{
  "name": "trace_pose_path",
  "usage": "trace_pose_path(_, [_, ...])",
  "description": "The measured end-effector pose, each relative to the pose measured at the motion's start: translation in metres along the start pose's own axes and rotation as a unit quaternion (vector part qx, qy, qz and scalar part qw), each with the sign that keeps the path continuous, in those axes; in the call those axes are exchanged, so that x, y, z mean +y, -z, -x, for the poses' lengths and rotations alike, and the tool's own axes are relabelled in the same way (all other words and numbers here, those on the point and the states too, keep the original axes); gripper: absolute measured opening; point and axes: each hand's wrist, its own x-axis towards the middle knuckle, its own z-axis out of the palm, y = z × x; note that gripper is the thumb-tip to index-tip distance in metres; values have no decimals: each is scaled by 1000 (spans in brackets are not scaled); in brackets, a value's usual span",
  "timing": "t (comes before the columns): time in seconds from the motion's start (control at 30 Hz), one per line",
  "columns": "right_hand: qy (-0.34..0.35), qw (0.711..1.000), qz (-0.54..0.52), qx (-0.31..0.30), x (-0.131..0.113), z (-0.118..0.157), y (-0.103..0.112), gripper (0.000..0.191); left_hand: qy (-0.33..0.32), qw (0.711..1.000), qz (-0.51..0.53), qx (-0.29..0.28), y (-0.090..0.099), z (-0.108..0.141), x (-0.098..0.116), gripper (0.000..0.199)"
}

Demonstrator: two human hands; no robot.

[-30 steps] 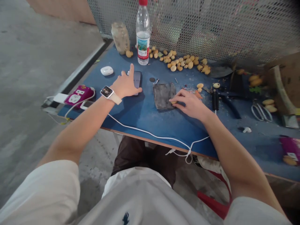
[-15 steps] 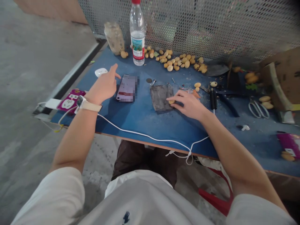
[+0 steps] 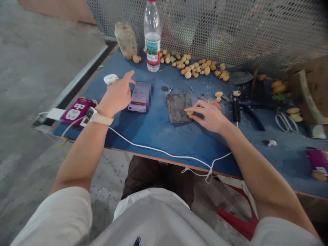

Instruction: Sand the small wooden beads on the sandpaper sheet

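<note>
My left hand [image 3: 117, 95] is held just left of a phone [image 3: 139, 96] that lies with its screen lit. Its index finger is stretched out beyond the phone's top left corner, and nothing is in the hand. A watch with a pale strap [image 3: 101, 119] is on that wrist. My right hand [image 3: 209, 117] pinches a small tan gourd [image 3: 190, 113] between thumb and fingers, at the right edge of a worn dark grey square sheet [image 3: 178, 110] that looks like sandpaper. The fingers partly hide the gourd.
A water bottle [image 3: 152, 51] stands at the back beside a pile of small gourds [image 3: 202, 66]. To the right lie a black-handled tool [image 3: 236, 111], pliers [image 3: 253, 116] and scissors [image 3: 286, 122]. A white cable [image 3: 151, 147] runs along the front edge; a purple power strip [image 3: 77, 111] sits left.
The whole view has shifted slightly. Both hands keep nearly the same places and poses, the left beside the phone and the right pinching the gourd at the sheet.
</note>
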Motion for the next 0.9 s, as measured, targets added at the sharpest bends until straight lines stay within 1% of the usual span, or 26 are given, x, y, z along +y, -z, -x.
trace_pose_path(0.1, [-2,1000,-3,0,0,0,0,34,8,1000,0,0,-5,-8,-1,72])
trace_pose_path(0.2, [-4,1000,-2,1,0,1,0,34,12,1000,-1,-7,-15,-26,-3,70])
trace_pose_path(0.33, [-14,1000,0,-6,1,1,1,33,42,998,30,-44,-21,-45,-7,68])
trace_pose_path(0.43, [-20,1000,3,-9,1,1,0,33,33,995,73,-61,-18,-46,-10,72])
trace_pose_path(0.5, [-16,1000,3,-2,0,1,0,33,25,994,94,-46,-16,-43,-11,75])
trace_pose_path(0.57, [-16,1000,2,5,-1,1,0,32,29,994,105,-30,-17,-43,-11,79])
trace_pose_path(0.6, [-18,1000,1,7,-1,1,0,32,34,993,109,-31,-18,-44,-12,79])
trace_pose_path(0.73, [-24,1000,-8,9,-1,1,-1,31,44,989,127,-66,-25,-51,-15,83])
trace_pose_path(0.83, [-20,1000,-13,14,0,1,-2,31,39,987,146,-62,-27,-52,-17,86])
trace_pose_path(0.9, [-18,1000,-11,16,1,1,-3,31,35,986,151,-68,-25,-48,-18,86])
